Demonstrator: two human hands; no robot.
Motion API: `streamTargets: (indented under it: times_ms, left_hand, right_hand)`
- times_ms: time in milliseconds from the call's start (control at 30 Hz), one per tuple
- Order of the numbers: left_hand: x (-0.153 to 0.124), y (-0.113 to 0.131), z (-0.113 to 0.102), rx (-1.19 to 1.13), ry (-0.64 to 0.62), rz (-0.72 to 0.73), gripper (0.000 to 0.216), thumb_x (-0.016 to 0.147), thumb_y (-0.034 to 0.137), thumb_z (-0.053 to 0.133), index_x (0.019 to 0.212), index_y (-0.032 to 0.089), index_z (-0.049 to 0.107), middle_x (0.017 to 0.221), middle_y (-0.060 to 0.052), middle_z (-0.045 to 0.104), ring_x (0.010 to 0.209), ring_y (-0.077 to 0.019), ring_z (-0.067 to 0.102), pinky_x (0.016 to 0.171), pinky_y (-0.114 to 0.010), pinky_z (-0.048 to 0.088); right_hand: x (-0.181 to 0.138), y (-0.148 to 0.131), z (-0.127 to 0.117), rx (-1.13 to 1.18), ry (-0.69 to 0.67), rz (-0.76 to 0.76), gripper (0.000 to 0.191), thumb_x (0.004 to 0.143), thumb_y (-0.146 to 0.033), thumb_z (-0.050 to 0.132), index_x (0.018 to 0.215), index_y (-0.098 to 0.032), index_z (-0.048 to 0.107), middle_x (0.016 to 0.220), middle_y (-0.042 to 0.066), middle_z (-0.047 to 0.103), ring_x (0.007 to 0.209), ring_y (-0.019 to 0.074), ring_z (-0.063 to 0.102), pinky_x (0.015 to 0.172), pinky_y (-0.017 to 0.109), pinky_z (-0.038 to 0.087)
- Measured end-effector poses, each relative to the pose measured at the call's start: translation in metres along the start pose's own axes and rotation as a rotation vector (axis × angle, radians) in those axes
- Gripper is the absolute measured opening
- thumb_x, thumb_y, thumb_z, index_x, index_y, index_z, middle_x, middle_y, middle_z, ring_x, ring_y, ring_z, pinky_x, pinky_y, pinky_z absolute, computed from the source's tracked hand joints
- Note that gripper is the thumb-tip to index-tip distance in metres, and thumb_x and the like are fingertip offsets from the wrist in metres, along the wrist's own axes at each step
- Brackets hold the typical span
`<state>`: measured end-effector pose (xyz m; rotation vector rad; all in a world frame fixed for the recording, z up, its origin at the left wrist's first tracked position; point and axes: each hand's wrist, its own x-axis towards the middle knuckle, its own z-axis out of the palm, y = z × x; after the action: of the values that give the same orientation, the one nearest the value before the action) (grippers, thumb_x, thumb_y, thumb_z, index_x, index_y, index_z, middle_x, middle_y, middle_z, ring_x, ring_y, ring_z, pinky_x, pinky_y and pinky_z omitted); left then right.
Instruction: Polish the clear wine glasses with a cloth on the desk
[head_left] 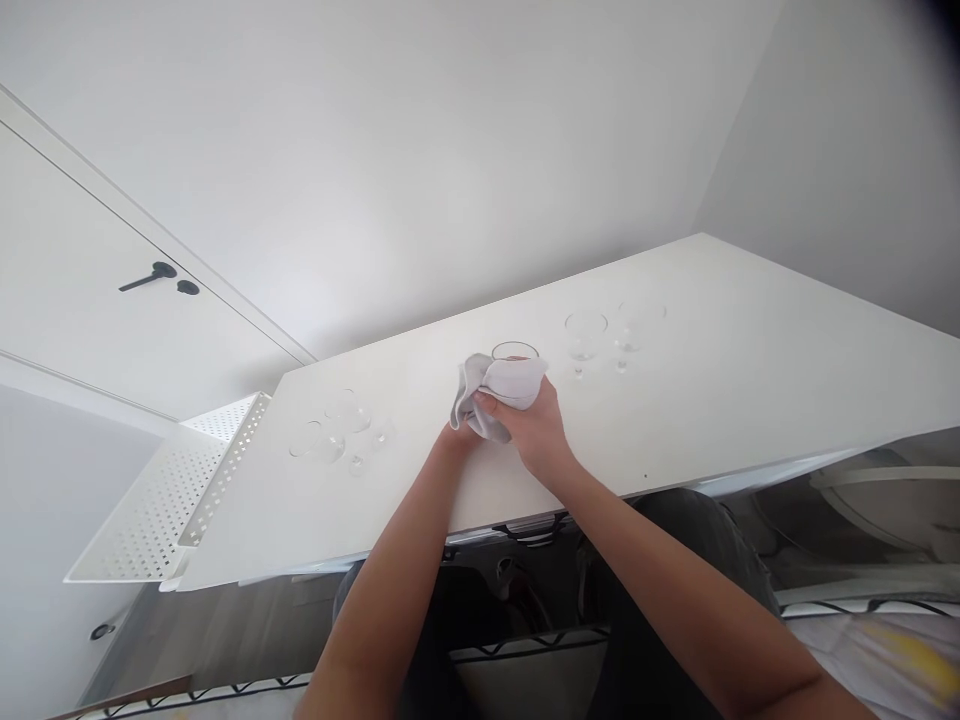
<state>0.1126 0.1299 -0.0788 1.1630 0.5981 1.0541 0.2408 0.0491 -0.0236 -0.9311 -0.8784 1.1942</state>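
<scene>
A clear wine glass (514, 351) stands at the middle of the white table (720, 400), mostly wrapped in a pale grey cloth (501, 392). My right hand (534, 432) is closed round the cloth and the glass bowl. My left hand (459, 432) sits under the cloth's left side, its fingers hidden by the fabric. Only the glass's rim shows above the cloth.
Two clear glasses (585, 336) stand to the right of my hands and several more glasses (339, 432) to the left. A white perforated shelf (161, 490) hangs off the table's left end. A door with a black handle (148, 277) is at the far left. Wire racks (525, 640) lie below.
</scene>
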Motion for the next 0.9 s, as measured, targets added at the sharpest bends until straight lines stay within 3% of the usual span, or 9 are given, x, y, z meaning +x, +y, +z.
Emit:
streamTargets:
  times_ms: [267, 367, 433, 533, 633, 733, 800, 900]
  left_hand:
    - [-0.004, 0.021, 0.011, -0.102, -0.056, -0.113, 0.036, 0.052, 0.022, 0.083, 0.085, 0.020, 0.071, 0.075, -0.004, 0.069, 0.089, -0.0287, 0.071, 0.068, -0.035, 0.054]
    - [-0.002, 0.028, 0.015, -0.169, -0.077, -0.132, 0.038, 0.058, 0.034, 0.082, 0.091, 0.017, 0.073, 0.084, -0.008, 0.073, 0.091, -0.0306, 0.071, 0.074, -0.038, 0.056]
    - [-0.002, 0.034, 0.022, -0.234, -0.091, -0.151, 0.049, 0.069, 0.045, 0.078, 0.108, 0.015, 0.074, 0.104, -0.013, 0.075, 0.103, -0.0327, 0.070, 0.084, -0.041, 0.056]
    - [-0.006, 0.043, 0.034, -0.304, -0.090, -0.113, 0.066, 0.086, 0.061, 0.065, 0.133, 0.015, 0.065, 0.138, -0.015, 0.066, 0.124, -0.0340, 0.063, 0.098, -0.043, 0.053]
    - [-0.012, 0.045, 0.040, -0.268, -0.163, -0.090, 0.085, 0.075, 0.078, 0.070, 0.135, 0.018, 0.064, 0.136, -0.016, 0.066, 0.123, -0.0362, 0.063, 0.093, -0.044, 0.055]
    - [-0.015, 0.042, 0.036, -0.181, -0.189, -0.107, 0.082, 0.068, 0.078, 0.078, 0.125, 0.020, 0.067, 0.126, -0.016, 0.069, 0.109, -0.0339, 0.068, 0.083, -0.042, 0.057]
    - [-0.013, 0.038, 0.032, -0.128, -0.157, -0.085, 0.075, 0.069, 0.077, 0.078, 0.118, 0.021, 0.069, 0.127, -0.015, 0.069, 0.104, -0.0312, 0.069, 0.081, -0.041, 0.056]
    - [-0.005, 0.034, 0.028, -0.069, -0.114, 0.001, 0.075, 0.065, 0.075, 0.082, 0.116, 0.021, 0.069, 0.129, -0.015, 0.069, 0.105, -0.0303, 0.068, 0.086, -0.040, 0.056]
  right_hand:
    - [0.016, -0.028, -0.026, -0.109, -0.213, 0.027, 0.066, 0.070, -0.044, 0.092, 0.126, -0.023, 0.064, 0.131, 0.011, 0.071, 0.121, 0.0314, 0.065, 0.103, 0.049, 0.053]
    - [0.018, -0.037, -0.036, -0.068, -0.335, 0.102, 0.060, 0.073, -0.044, 0.090, 0.124, -0.023, 0.067, 0.127, 0.010, 0.073, 0.119, 0.0306, 0.066, 0.098, 0.046, 0.056]
    - [0.017, -0.040, -0.040, -0.070, -0.403, 0.172, 0.053, 0.075, -0.044, 0.088, 0.121, -0.023, 0.070, 0.123, 0.010, 0.074, 0.117, 0.0306, 0.066, 0.095, 0.044, 0.056]
    - [0.016, -0.038, -0.040, -0.109, -0.461, 0.290, 0.045, 0.080, -0.048, 0.084, 0.114, -0.021, 0.074, 0.115, 0.010, 0.076, 0.113, 0.0303, 0.068, 0.094, 0.041, 0.055]
    - [0.014, -0.030, -0.035, -0.052, -0.484, 0.339, 0.044, 0.083, -0.050, 0.081, 0.116, -0.021, 0.073, 0.115, 0.009, 0.075, 0.113, 0.0279, 0.067, 0.094, 0.038, 0.054]
    - [0.014, -0.024, -0.031, -0.009, -0.538, 0.370, 0.044, 0.086, -0.050, 0.078, 0.118, -0.021, 0.071, 0.116, 0.010, 0.074, 0.111, 0.0271, 0.067, 0.091, 0.037, 0.055]
    - [0.014, -0.021, -0.030, -0.122, -0.546, 0.326, 0.040, 0.089, -0.047, 0.074, 0.118, -0.020, 0.070, 0.115, 0.010, 0.074, 0.109, 0.0278, 0.068, 0.088, 0.037, 0.055]
    - [0.013, -0.019, -0.027, -0.553, -0.412, 0.113, 0.039, 0.094, -0.034, 0.065, 0.131, -0.020, 0.062, 0.115, 0.012, 0.074, 0.103, 0.0291, 0.069, 0.086, 0.038, 0.053]
